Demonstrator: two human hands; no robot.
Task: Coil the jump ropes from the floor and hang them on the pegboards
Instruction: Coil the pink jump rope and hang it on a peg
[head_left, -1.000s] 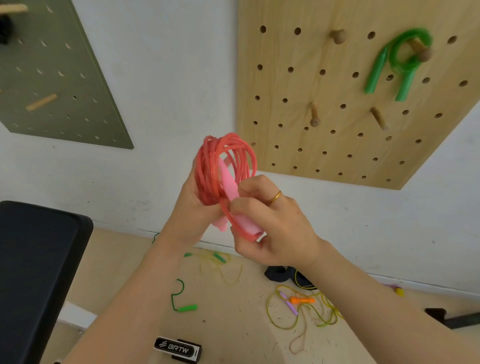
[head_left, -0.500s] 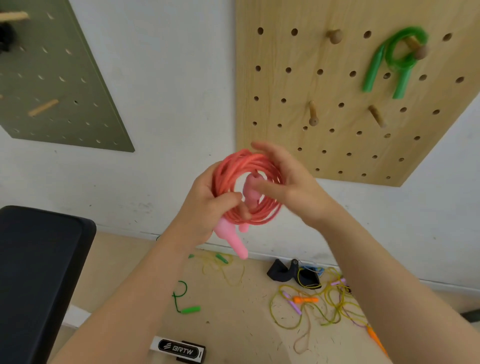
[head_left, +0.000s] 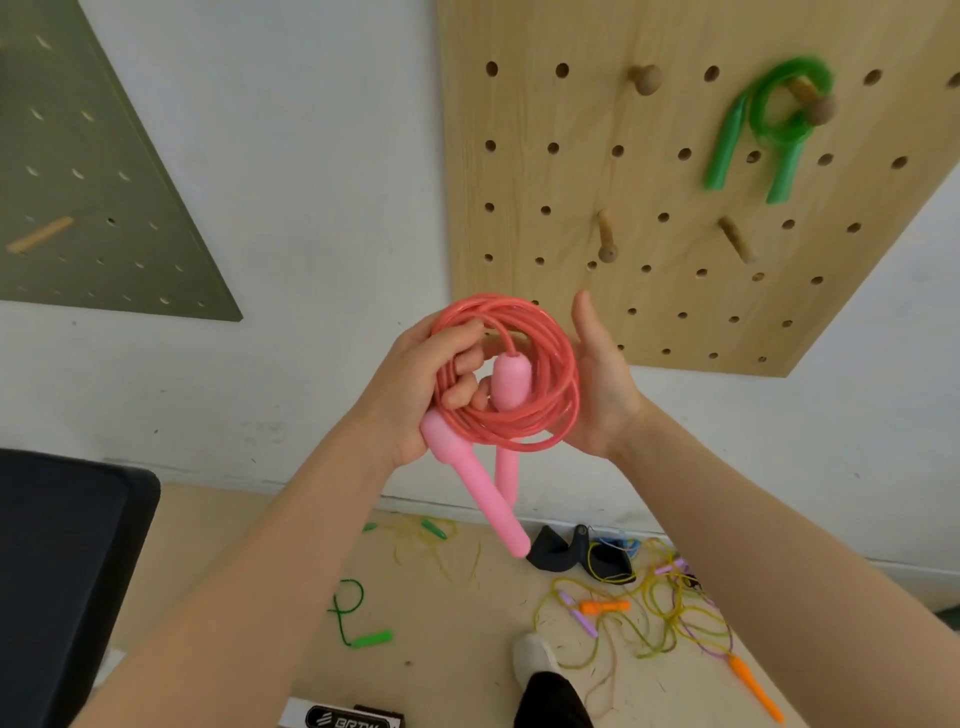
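Holding a coiled pink jump rope (head_left: 511, 384) up before the wooden pegboard (head_left: 675, 208).
Left hand (head_left: 415, 395) grips the coil's left side; right hand (head_left: 597, 384), fingers straight, cups its right edge.

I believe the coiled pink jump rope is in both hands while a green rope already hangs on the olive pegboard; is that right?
Not quite: the head view shows the green rope hanging on the wooden pegboard, not the olive one. The pink jump rope is coiled, gripped by the left hand and steadied by the right hand.
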